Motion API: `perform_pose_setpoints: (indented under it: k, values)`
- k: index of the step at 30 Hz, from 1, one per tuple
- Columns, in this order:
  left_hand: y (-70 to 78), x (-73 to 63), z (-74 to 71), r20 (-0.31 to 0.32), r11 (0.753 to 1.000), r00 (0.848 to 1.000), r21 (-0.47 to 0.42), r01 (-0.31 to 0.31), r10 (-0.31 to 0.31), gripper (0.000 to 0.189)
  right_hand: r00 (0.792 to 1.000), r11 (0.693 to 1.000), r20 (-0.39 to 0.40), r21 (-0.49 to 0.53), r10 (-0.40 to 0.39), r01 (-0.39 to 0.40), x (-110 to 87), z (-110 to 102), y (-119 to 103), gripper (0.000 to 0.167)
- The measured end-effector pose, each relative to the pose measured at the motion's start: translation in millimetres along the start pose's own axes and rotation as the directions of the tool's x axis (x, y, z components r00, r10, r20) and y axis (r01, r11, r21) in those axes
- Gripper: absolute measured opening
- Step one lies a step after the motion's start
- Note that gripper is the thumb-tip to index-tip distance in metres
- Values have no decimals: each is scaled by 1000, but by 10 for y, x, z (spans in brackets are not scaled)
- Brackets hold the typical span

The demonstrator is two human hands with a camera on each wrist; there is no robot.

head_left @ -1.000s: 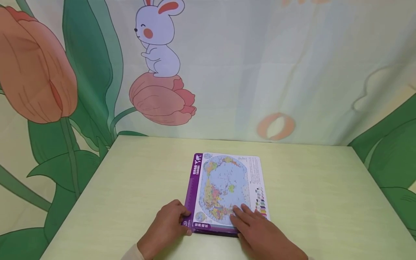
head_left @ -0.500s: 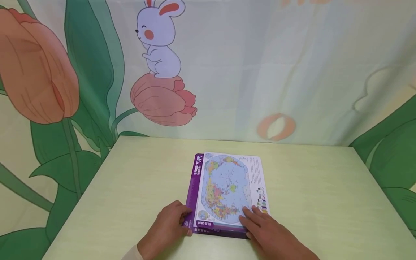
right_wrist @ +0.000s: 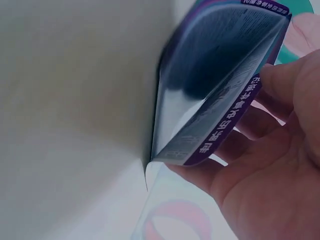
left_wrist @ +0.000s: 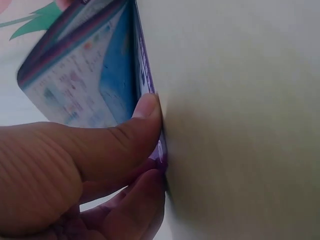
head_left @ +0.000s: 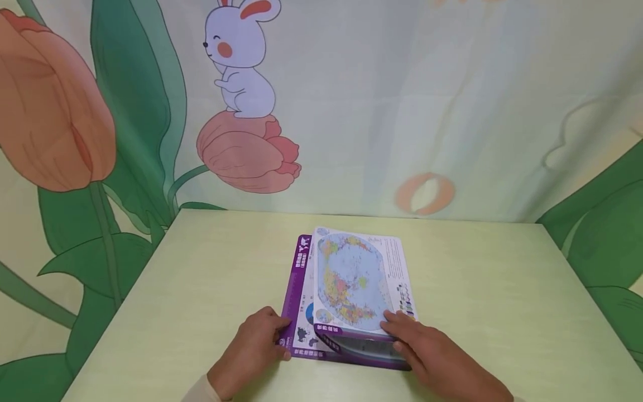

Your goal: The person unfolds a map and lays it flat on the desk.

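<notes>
A folded world map [head_left: 351, 279] with purple borders lies on the table, its upper panels raised at the near side and spread apart from the bottom panel. My left hand [head_left: 253, 340] pinches the bottom panel's near left corner; in the left wrist view the thumb [left_wrist: 145, 107] presses on the purple edge. At the near right, my right hand [head_left: 434, 346] holds the raised panels. The right wrist view shows its thumb [right_wrist: 280, 82] at the purple strip and the other fingers behind the panels. A dark gap shows between the folds.
The pale yellow-green table [head_left: 502, 301] extends on both sides of the map. Behind it hangs a curtain [head_left: 346, 111] printed with a rabbit, tulips and leaves.
The upper panels have lifted and shifted right with my right hand, uncovering more of the bottom panel. My left hand has stayed nearly in place at the corner.
</notes>
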State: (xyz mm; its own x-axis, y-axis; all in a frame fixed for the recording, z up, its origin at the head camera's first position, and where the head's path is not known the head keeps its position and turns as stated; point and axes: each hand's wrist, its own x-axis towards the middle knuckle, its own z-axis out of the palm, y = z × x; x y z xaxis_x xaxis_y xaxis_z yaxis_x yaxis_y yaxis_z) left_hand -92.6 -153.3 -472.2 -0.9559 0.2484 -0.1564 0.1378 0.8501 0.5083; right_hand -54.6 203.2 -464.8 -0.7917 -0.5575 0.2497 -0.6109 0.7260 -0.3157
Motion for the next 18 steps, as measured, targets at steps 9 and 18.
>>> perform_pose_setpoints:
  k: [9, 18]
  values:
    - [-223, -24, -132, -2, 992, 992, 2, 130, -130, 61, 984, 978, -152, 172, -90, 116, -63, -196, 269, 51]
    - [-460, -121, -273, 31, 964, 963, 20, 266, -266, 62, 986, 965, -166, 260, 20, 24, -401, -394, 426, 62]
